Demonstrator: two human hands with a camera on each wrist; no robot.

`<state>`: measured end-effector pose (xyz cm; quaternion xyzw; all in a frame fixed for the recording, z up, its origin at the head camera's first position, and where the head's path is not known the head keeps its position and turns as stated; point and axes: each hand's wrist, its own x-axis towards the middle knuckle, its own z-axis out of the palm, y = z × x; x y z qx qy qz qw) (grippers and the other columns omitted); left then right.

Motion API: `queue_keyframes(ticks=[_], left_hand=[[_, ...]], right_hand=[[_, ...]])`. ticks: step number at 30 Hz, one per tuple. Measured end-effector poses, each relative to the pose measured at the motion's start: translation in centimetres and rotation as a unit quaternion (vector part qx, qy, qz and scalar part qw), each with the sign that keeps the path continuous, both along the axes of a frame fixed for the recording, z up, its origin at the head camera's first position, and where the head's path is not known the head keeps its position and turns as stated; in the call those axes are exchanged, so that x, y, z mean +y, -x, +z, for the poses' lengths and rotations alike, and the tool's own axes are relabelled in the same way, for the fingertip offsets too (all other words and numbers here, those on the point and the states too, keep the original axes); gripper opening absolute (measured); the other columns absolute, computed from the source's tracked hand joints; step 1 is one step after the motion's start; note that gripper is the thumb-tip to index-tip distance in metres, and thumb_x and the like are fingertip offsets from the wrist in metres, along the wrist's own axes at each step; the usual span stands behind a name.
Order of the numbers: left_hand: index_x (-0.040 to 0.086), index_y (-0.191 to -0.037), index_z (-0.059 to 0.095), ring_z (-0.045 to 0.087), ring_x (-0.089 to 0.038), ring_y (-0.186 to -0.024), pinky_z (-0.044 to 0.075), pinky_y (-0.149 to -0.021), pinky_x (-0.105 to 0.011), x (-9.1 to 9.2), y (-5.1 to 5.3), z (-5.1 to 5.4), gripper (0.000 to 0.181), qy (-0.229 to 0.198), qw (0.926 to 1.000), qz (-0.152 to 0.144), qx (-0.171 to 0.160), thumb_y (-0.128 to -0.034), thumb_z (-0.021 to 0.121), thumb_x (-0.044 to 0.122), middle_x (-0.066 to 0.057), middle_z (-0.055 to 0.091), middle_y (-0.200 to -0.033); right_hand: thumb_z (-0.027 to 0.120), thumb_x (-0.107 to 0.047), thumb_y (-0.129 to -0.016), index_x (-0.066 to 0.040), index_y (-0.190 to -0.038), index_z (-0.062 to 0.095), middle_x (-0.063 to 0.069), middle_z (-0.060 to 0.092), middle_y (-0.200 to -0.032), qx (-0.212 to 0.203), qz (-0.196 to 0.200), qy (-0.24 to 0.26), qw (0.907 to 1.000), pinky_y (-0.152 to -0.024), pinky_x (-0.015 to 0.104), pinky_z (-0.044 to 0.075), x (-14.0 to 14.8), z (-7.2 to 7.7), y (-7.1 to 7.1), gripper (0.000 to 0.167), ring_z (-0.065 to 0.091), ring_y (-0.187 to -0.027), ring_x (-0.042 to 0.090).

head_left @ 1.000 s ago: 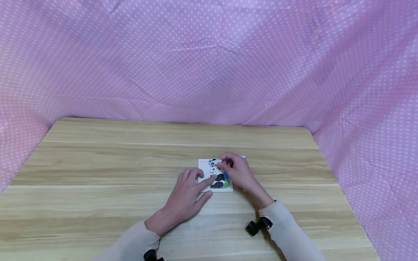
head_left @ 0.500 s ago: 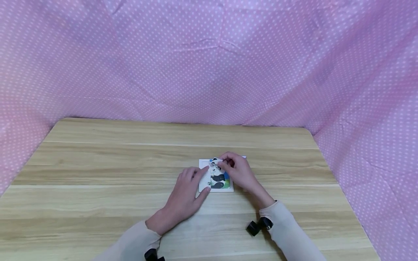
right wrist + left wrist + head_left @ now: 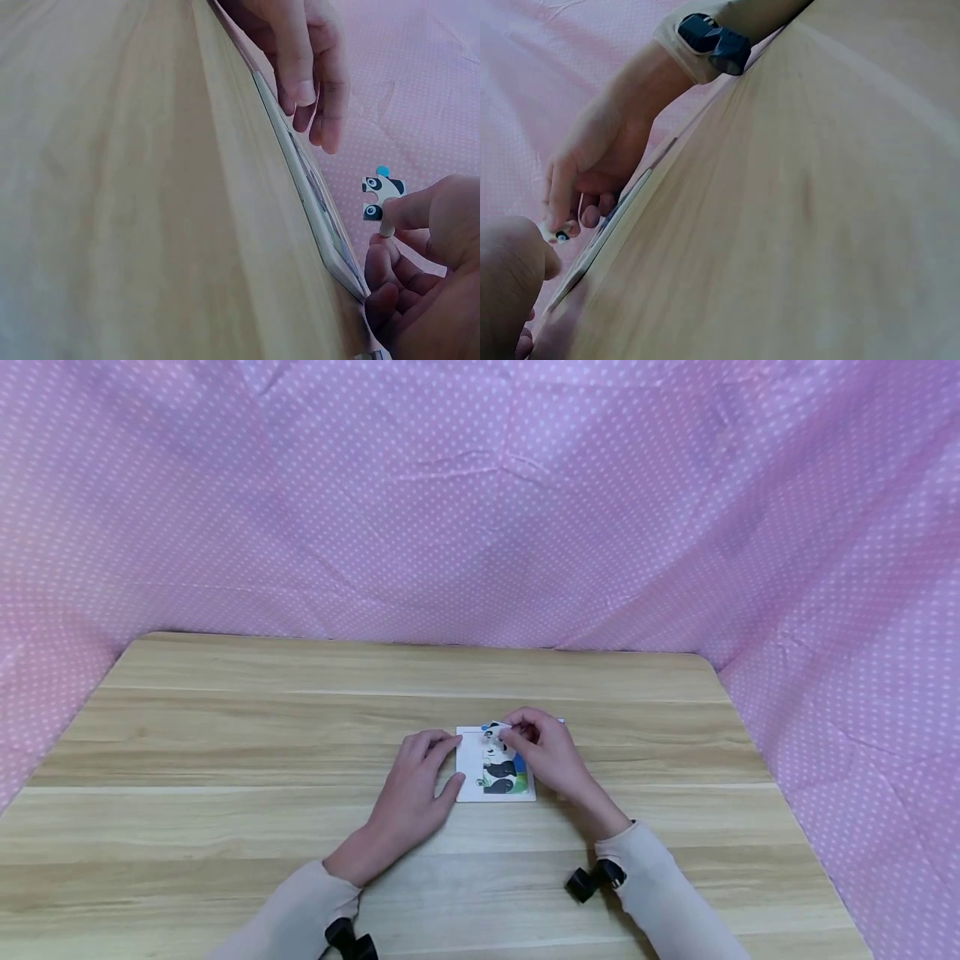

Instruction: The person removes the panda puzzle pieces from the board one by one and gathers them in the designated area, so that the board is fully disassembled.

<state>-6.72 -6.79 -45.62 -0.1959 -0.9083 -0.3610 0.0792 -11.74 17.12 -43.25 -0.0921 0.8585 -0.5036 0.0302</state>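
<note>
Right hand is pinching a panda-face jigsaw piece over the puzzle board; left hand, fingers relaxed, is resting by its left edge.

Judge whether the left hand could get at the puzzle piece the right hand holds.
Probably yes: the left hand looks empty by the board, and nothing visible blocks its way to the puzzle piece.
</note>
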Motion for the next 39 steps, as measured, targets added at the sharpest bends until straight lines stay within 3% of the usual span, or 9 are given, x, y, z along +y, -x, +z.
queue_keyframes(ticks=[15,20,27,39], left_hand=[[0.0,-0.149,0.068,0.05,-0.036,-0.14,0.044,-0.119,-0.055,0.0,0.2,-0.2,0.053,0.039,0.9991,-0.003,-0.013,-0.1007,0.08,0.02,-0.014,0.061,-0.149],[0.001,-0.149,0.068,0.05,-0.036,-0.14,0.045,-0.119,-0.055,-0.1,0.2,-0.3,0.053,0.038,0.9992,-0.003,-0.014,-0.1007,0.08,0.02,-0.014,0.061,-0.149],[0.002,-0.148,0.069,0.05,-0.035,-0.139,0.046,-0.117,-0.055,-0.2,0.2,-0.4,0.052,0.037,0.9993,-0.004,-0.007,-0.1007,0.08,0.019,-0.014,0.061,-0.148],[0.002,-0.148,0.069,0.05,-0.036,-0.139,0.045,-0.117,-0.056,-0.2,0.2,-0.3,0.05,0.035,0.9994,-0.005,-0.007,-0.1011,0.079,0.019,-0.014,0.061,-0.148]], right_hand=[[0.075,-0.007,-0.106,-0.002,-0.115,0.08,0.007,0.069,-0.096,0.004,-0.051,0.028,0.9983,-0.065,0.023,0.044,1.5,1.6,-0.2,0.012,0.055,-0.082,0.02],[0.074,-0.008,-0.107,-0.002,-0.116,0.08,0.009,0.066,-0.101,0.012,-0.061,0.038,0.9973,-0.069,0.023,0.045,2.7,1.8,-0.3,0.013,0.055,-0.086,0.021],[0.072,-0.009,-0.108,0.0,-0.116,0.08,0.01,0.067,-0.102,0.043,-0.063,0.017,0.997,-0.07,0.022,0.046,4.7,2.0,-0.2,0.014,0.056,-0.084,0.019],[0.072,-0.008,-0.108,0.004,-0.116,0.08,0.008,0.072,-0.102,0.04,-0.084,0.007,0.9956,-0.07,0.02,0.048,7.3,2.0,-0.5,0.017,0.056,-0.085,0.012]])
